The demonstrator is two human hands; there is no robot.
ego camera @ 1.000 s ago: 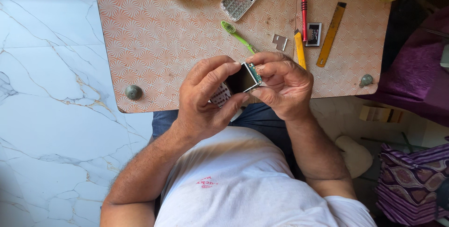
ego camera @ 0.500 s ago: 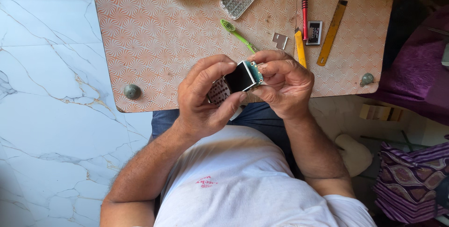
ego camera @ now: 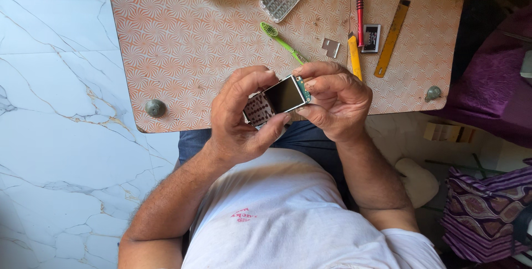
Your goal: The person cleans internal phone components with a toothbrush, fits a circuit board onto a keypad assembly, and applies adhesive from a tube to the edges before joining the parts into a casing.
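Fingers of the left hand (ego camera: 244, 119) and right hand (ego camera: 338, 100) clamp an opened phone board (ego camera: 277, 101) over the near edge of the patterned table (ego camera: 183, 58); its keypad end is largely hidden by the left fingers.

I wear a white T-shirt (ego camera: 288, 213) with a small pink mark on the chest, blue jeans (ego camera: 310, 138), and bare forearms.
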